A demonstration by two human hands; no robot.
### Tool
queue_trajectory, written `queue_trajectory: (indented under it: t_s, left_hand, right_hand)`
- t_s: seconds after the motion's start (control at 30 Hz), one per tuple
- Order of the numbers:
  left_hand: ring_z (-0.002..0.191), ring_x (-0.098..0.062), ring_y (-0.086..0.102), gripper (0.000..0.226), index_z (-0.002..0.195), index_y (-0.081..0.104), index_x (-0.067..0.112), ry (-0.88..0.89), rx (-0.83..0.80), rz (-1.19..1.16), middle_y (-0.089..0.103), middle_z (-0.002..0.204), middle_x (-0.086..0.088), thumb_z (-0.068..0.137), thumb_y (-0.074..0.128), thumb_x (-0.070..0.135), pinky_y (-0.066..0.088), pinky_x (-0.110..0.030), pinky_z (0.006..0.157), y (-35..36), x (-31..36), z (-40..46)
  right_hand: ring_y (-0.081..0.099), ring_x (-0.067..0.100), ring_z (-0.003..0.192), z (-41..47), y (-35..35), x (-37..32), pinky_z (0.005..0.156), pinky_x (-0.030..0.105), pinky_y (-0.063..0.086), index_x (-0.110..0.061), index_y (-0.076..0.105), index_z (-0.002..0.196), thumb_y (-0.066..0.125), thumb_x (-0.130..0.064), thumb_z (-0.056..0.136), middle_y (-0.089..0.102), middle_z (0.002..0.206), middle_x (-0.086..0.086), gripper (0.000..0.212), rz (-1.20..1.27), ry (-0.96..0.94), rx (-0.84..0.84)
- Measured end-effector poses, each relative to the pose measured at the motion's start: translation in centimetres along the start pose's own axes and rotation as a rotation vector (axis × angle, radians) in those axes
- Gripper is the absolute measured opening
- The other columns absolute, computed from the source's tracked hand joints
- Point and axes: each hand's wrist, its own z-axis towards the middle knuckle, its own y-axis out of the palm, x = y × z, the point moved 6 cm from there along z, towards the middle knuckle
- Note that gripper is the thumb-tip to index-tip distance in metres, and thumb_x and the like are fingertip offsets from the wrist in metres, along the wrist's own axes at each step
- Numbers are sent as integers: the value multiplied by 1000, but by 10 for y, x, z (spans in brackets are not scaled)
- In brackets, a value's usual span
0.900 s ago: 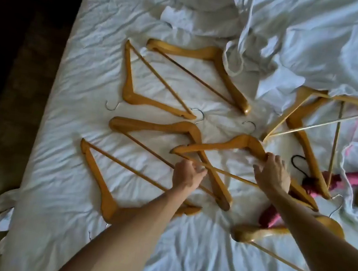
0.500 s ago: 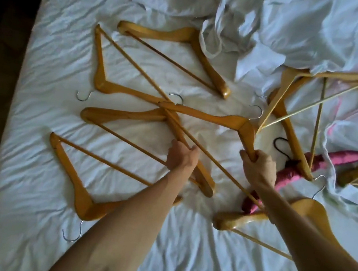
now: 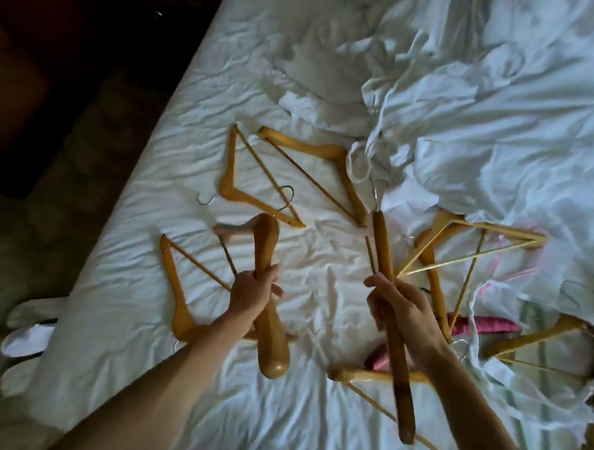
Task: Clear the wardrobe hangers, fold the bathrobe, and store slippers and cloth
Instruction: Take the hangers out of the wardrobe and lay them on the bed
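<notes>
White rumpled bed sheet (image 3: 294,436) carries the unfolded white bathrobe (image 3: 516,115) far right, scattered tan wooden hangers (image 3: 254,187) and pink padded hangers (image 3: 481,323); left hand (image 3: 252,295) and right hand (image 3: 403,316) each grip one wooden hanger, so clearing looks barely begun

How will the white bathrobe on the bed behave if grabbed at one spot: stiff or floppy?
Probably floppy: the bathrobe lies crumpled in soft folds, so one grip would likely leave the rest trailing. Its loose belt may snag; it lies close to a wooden hanger. Unlikely to slip, being cloth.
</notes>
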Motion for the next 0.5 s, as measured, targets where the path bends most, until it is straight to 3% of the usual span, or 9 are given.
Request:
queue_trajectory:
  t_s: [0.13,0.27,0.37,0.5]
  left_hand:
    - [53,-20,64,36,73,68,6,3,-49,-293,69,60,-12,93,68,36,49,-26,56,-67,22,-65]
    - [38,-18,60,35,67,61,-1,16,-63,-544,60,50,-11,95,66,19,46,-21,39,-132,32,-142]
    - [43,-21,61,37,65,66,1,122,-15,-564,63,55,-16,95,65,22,49,-26,49,-190,17,-197]
    - [58,-21,64,38,73,69,2,326,125,-589,67,66,-19,97,62,31,52,-26,64,-289,-15,-268]
  right_hand:
    - [54,12,61,-31,40,-59,64,26,44,-9,70,91,52,-38,101,60,67,3,35,-189,-88,-139]
    - [51,16,61,-65,106,-111,57,20,42,-1,68,86,56,-46,96,57,67,7,47,-257,-194,-285]
    - [48,20,61,-94,172,-135,60,30,39,0,66,80,58,-52,90,54,64,6,53,-271,-279,-405]
    - [46,21,60,-146,284,-152,61,32,36,1,63,77,61,-56,90,50,63,7,58,-294,-324,-549]
